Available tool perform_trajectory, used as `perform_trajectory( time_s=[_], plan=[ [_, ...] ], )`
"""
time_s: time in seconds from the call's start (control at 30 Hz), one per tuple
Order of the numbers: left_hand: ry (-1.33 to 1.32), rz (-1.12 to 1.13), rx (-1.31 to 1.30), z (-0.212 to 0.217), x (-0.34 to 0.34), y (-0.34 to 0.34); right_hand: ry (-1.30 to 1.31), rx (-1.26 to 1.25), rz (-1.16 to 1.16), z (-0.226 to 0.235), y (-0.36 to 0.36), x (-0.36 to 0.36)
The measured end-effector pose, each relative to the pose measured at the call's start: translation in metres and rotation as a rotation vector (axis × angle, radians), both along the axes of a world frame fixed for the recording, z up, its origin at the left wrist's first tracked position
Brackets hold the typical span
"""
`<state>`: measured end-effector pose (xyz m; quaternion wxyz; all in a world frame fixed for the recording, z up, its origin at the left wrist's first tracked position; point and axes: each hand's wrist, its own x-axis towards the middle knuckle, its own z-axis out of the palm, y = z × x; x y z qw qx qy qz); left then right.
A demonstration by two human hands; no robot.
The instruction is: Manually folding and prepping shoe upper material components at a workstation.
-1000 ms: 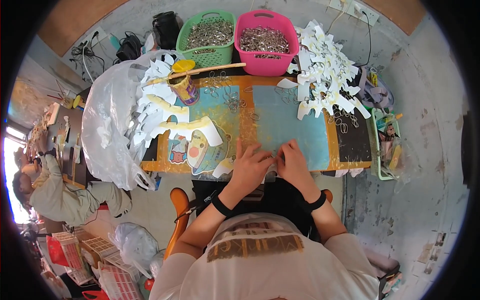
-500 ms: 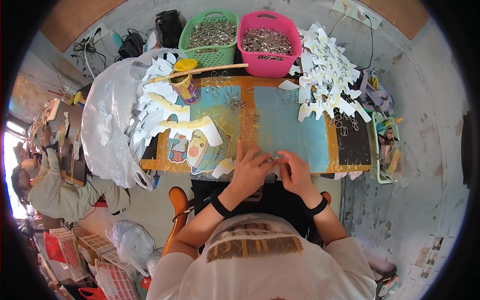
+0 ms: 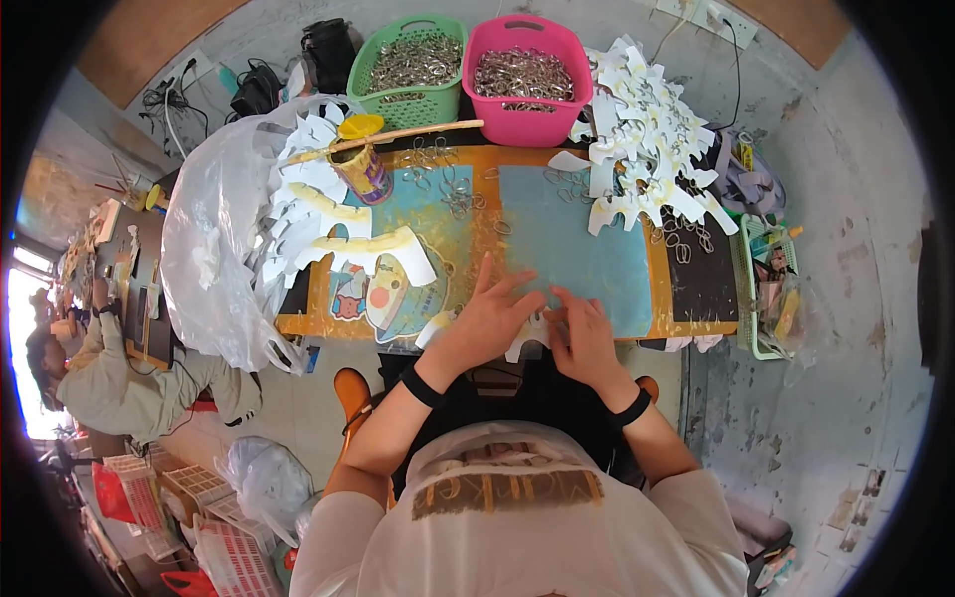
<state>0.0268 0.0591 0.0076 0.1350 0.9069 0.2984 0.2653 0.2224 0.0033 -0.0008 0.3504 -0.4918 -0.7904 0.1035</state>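
Observation:
My left hand (image 3: 489,316) lies flat with its fingers spread on a small white cut-out piece (image 3: 529,336) at the near edge of the table (image 3: 298,324). Next to it, my right hand (image 3: 580,336) has its fingertips curled onto the same piece; what its fingers pinch is too small to tell. Both wrists wear black bands. Loose metal rings (image 3: 453,191) are scattered across the blue mat (image 3: 587,239) beyond my hands.
A green basket (image 3: 410,68) and a pink basket (image 3: 524,70) of metal rings stand at the back. White cut-outs are piled at left (image 3: 313,214) and right (image 3: 647,149). A can (image 3: 360,167) holds a stick. Another person (image 3: 109,383) sits far left.
My left hand has opened out flat, its fingers reaching further onto the mat. My right hand has shifted slightly right and stays curled over the white piece.

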Motion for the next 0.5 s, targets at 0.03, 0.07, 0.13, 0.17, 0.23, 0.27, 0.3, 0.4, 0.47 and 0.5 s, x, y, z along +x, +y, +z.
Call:
perform_trajectory(
  time_s=[0.03,0.07,0.13,0.17,0.23,0.27,0.3,0.4,0.47,0.5],
  plan=[
    [0.0,-0.002,-0.003,-0.001,0.0,0.002,0.019,0.021,-0.002,-0.002,0.001,0.001],
    [-0.007,-0.04,0.003,-0.003,-0.001,0.004,0.039,0.041,-0.003,-0.004,0.002,0.002],
    [-0.013,-0.075,0.005,-0.001,-0.002,0.006,0.051,0.033,-0.009,-0.006,0.002,0.001],
    [-0.034,-0.088,0.024,0.0,-0.002,0.006,0.063,0.028,-0.016,-0.006,0.002,0.001],
    [-0.055,-0.099,0.041,0.001,-0.004,0.004,0.051,0.029,-0.021,-0.006,0.003,0.0],
    [-0.058,-0.114,0.034,0.001,-0.005,0.002,0.039,0.033,-0.028,-0.005,0.003,-0.001],
    [-0.062,-0.128,0.027,0.001,-0.006,0.0,0.039,0.03,-0.024,-0.004,0.002,-0.001],
    [-0.088,-0.132,0.024,-0.002,-0.007,-0.004,0.006,0.026,-0.031,0.0,0.0,-0.001],
    [-0.096,-0.131,0.003,-0.003,-0.009,-0.004,-0.011,0.007,-0.031,0.001,-0.002,0.0],
    [-0.104,-0.137,-0.019,-0.003,-0.008,-0.005,-0.012,0.006,-0.032,0.002,-0.002,0.0]
  ],
)
